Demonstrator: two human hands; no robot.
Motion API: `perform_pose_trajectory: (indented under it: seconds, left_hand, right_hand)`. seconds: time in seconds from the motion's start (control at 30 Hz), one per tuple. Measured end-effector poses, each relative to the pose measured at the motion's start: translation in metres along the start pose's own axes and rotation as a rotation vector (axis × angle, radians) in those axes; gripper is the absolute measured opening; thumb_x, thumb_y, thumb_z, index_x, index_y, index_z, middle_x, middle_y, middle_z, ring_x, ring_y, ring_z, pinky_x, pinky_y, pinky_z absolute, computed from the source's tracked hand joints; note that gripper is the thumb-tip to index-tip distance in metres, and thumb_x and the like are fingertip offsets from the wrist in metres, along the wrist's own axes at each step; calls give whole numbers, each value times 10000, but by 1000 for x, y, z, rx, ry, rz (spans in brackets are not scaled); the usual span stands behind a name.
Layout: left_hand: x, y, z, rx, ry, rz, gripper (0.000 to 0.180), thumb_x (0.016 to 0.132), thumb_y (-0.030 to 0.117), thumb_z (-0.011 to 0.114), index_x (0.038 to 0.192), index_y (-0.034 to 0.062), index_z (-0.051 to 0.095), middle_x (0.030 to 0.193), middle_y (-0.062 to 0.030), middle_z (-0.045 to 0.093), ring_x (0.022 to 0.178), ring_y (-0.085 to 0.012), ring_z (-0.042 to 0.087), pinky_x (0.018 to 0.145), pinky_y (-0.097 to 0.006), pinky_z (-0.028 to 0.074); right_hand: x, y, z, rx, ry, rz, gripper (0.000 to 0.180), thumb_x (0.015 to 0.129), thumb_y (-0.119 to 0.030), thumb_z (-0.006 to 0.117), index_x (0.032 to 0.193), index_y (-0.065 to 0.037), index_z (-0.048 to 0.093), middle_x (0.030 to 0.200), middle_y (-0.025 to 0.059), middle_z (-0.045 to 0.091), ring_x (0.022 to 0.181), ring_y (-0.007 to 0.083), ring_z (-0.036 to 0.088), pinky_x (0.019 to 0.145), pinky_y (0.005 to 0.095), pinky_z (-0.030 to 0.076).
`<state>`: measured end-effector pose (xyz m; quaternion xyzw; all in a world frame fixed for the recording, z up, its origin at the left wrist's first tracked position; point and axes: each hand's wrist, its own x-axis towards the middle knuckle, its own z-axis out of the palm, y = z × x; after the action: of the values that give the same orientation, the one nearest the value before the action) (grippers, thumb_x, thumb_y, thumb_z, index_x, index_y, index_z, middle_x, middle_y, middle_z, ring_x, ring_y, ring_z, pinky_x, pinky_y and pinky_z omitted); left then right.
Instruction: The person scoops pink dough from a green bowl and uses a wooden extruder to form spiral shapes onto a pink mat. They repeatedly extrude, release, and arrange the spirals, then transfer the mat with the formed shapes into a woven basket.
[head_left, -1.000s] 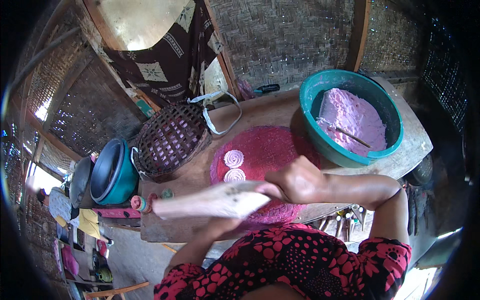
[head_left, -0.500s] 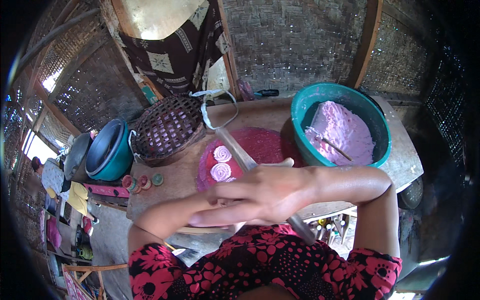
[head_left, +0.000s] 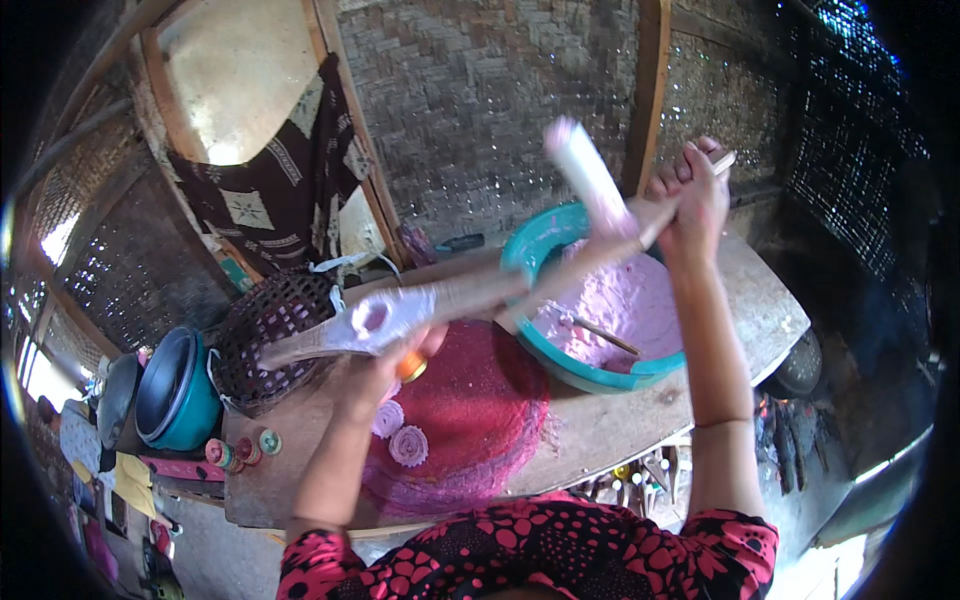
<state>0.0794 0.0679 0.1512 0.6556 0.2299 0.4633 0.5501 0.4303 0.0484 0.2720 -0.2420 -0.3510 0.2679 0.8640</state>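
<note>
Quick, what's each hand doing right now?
Left hand: closed under the wooden press, holding it.
Right hand: closed on the press's handles.

Rough wooden table (head_left: 620, 425), glossy plastic basin (head_left: 540, 245), woven basket (head_left: 265, 335)

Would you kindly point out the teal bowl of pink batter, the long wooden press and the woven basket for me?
teal bowl (head_left: 585, 372), head view, on its near rim.
long wooden press (head_left: 470, 293), head view, on the middle of its wooden arm.
woven basket (head_left: 265, 335), head view, on its dark woven side.
</note>
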Motion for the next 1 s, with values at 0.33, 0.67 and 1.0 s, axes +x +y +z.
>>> perform_pose_trajectory:
  seconds: [0.33, 0.67, 1.0]
  left_hand:
    - [55, 65, 0, -439, 251, 785, 41, 942, 71, 540, 978, 70, 519, 912, -55, 480, 821, -153, 445, 826, -342, 405]
    - [32, -68, 9, 479, 432, 145, 303, 914, 155, 711, 1167, 3, 639, 1150, -81, 652, 1069, -189, 598, 963, -347, 446]
    - [9, -156, -18, 876, 345, 305, 248, 941, 85, 587, 1172, 5, 630, 1070, -105, 645, 991, -260, 618, 855, -402, 499]
  right_hand:
    - [-54, 104, -91, -1989, -1410, 421, 699, 899, -667, 526, 1152, -35, 682, 1042, 215, 714, 985, 360, 701, 866, 464, 546]
    - [31, 113, -92, -2225, -1482, -404, 177, 909, -226, 597, 923, -183, 768, 842, 53, 737, 766, 239, 728, 643, 408, 541]
    - [58, 232, -74, -2097, -2040, -576, 130, 773, -259, 679, 788, -166, 768, 828, 36, 741, 796, 261, 719, 682, 409, 550]
